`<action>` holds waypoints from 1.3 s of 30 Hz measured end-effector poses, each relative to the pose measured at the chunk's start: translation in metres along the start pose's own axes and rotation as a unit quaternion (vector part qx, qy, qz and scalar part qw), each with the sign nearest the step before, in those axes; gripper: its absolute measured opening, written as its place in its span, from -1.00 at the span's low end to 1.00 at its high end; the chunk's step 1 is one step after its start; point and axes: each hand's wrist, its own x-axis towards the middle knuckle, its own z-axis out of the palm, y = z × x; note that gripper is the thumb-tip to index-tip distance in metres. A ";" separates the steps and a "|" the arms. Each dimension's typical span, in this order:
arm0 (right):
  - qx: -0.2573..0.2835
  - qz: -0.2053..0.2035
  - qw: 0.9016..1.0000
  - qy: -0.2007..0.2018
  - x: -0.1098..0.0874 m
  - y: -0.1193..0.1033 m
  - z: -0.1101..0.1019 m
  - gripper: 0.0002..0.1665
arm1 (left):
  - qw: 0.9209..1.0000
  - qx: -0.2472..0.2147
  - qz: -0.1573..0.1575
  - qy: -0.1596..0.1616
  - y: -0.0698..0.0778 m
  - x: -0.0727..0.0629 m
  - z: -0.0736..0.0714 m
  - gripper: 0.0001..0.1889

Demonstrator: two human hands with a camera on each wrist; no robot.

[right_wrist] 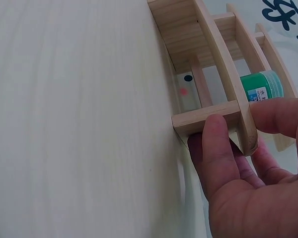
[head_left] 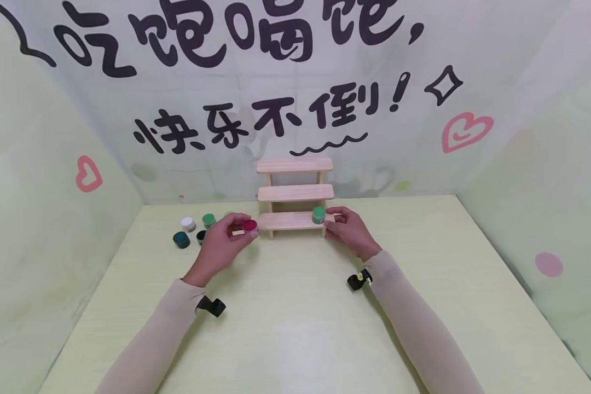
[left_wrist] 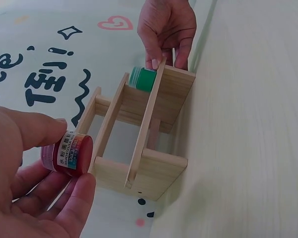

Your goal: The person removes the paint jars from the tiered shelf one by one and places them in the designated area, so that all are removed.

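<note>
My left hand pinches a small red paint jar between thumb and fingers, just off the left end of the lowest step of a wooden three-step display stand. In the left wrist view the label on the red jar faces the camera. A green paint jar stands near the right end of that lowest step. My right hand grips the stand's right end; the right wrist view has one digit on the side leg and another finger above the board, close beside the green jar.
Left of the stand, several more paint jars are grouped on the table: a white one, a green one, a teal one and a dark one partly behind my left hand. A printed wall rises behind the stand.
</note>
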 end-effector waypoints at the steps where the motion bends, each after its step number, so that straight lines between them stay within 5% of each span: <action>1: 0.002 -0.001 1.000 -0.001 0.000 0.000 0.000 -0.48 | 1.000 0.006 -0.003 0.002 -0.002 -0.002 -0.002 -0.48; 18: 0.002 0.000 1.000 0.002 0.002 0.002 -0.001 -0.48 | 1.000 -0.005 -0.029 0.010 -0.040 -0.026 -0.038 -0.40; 39: -0.002 -0.003 1.000 0.003 0.003 0.003 -0.001 -0.49 | 0.993 0.068 -0.090 0.021 -0.084 -0.056 -0.074 -0.32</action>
